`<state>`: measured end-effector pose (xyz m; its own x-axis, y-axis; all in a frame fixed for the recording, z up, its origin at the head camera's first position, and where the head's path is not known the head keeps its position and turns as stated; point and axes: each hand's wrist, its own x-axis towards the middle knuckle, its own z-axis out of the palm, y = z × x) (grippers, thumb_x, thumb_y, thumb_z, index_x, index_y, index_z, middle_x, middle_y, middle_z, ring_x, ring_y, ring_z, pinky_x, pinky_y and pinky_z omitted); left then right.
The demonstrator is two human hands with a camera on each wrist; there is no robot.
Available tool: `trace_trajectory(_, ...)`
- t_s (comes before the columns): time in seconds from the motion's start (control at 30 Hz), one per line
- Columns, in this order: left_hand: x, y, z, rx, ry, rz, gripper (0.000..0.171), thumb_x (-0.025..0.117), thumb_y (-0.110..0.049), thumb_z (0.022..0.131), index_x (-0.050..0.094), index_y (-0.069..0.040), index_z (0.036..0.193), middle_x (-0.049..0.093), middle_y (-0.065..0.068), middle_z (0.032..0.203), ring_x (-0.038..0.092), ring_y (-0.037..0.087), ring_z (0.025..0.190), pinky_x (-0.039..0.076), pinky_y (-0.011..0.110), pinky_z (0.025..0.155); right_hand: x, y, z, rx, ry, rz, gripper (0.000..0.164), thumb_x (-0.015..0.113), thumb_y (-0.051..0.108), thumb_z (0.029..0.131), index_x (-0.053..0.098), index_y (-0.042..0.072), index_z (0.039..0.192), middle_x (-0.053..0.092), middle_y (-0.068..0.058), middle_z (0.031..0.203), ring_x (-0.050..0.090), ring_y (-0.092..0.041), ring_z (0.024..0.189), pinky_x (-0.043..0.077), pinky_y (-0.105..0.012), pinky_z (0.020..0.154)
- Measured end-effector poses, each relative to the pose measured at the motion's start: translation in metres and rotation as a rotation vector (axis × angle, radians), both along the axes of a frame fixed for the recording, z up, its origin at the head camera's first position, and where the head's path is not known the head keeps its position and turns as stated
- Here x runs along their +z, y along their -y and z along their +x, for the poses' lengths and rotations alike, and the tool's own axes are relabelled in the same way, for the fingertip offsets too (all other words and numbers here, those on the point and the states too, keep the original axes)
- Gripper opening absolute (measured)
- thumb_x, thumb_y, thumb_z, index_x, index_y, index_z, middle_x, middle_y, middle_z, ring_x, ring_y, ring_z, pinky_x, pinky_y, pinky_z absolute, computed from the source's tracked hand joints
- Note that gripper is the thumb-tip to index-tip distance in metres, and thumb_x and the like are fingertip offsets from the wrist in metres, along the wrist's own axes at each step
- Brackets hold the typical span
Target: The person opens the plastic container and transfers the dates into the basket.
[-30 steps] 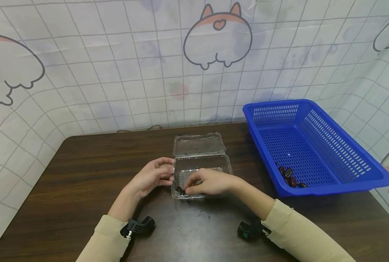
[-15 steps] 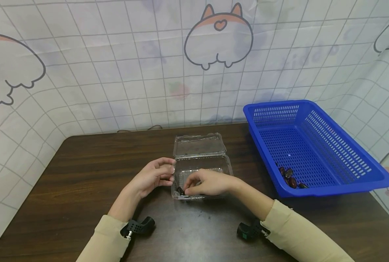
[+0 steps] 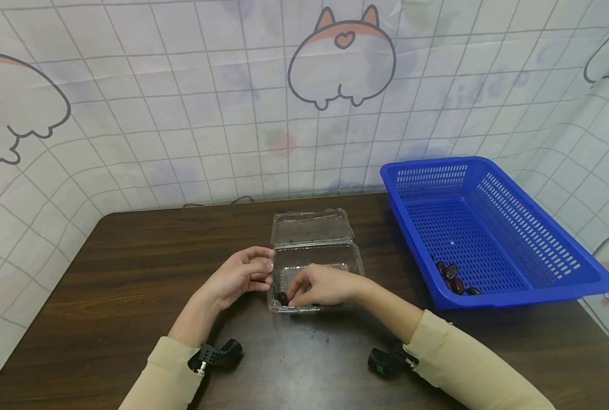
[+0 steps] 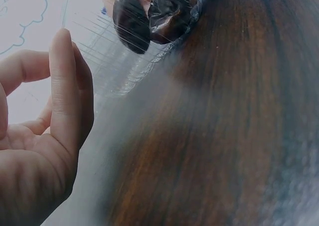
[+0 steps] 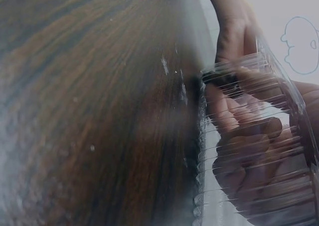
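Observation:
A clear plastic clamshell box stands in the middle of the table, its lid folded back. My left hand rests with loosely bent fingers against the box's left wall. Inside the box, near its front left corner, my right hand pinches a dark, glossy date. Another dark date lies beside it, seen through the ribbed wall in the left wrist view. Through the plastic in the right wrist view, the curled right fingers appear, with a dark date at their tips.
A blue perforated basket stands at the right of the table, with several dark dates in its near left corner. Behind the dark wood table hangs a white gridded sheet. Each wrist wears a black camera mount.
The dark date at the box's front left corner has turned slightly beside my right fingers, and the right hand has shifted a little left. My left hand keeps its place.

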<state>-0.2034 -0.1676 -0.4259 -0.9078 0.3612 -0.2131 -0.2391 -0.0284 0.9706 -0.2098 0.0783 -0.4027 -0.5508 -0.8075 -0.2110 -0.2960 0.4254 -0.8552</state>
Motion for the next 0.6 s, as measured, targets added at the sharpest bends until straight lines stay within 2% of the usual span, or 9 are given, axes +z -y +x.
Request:
trace_trajectory(0.27, 0.0003, 0.0006, 0.0001, 0.003, 0.005, -0.009, 0.044, 0.06, -0.007, 0.101, 0.043, 0.007, 0.139, 0.058, 0.007, 0.09, 0.065, 0.014, 0.075, 0.06, 0.027, 0.072, -0.0007, 0.0011, -0.0009, 0.015, 0.006, 0.0, 0.018, 0.07, 0.011, 0.096, 0.073, 0.0, 0.11, 0.073, 0.002, 0.093, 0.068, -0.01, 0.086, 0.055, -0.024, 0.076)
trace_trajectory(0.6, 0.0015, 0.0003, 0.0003, 0.002, 0.007, -0.004, 0.044, 0.06, -0.007, 0.101, 0.043, 0.007, 0.139, 0.058, 0.007, 0.091, 0.064, 0.015, 0.075, 0.06, 0.027, 0.072, 0.0053, -0.0031, -0.0007, 0.016, -0.017, 0.001, 0.019, 0.069, 0.011, 0.095, 0.073, 0.002, 0.112, 0.073, 0.003, 0.094, 0.068, -0.011, 0.088, 0.055, -0.027, 0.077)
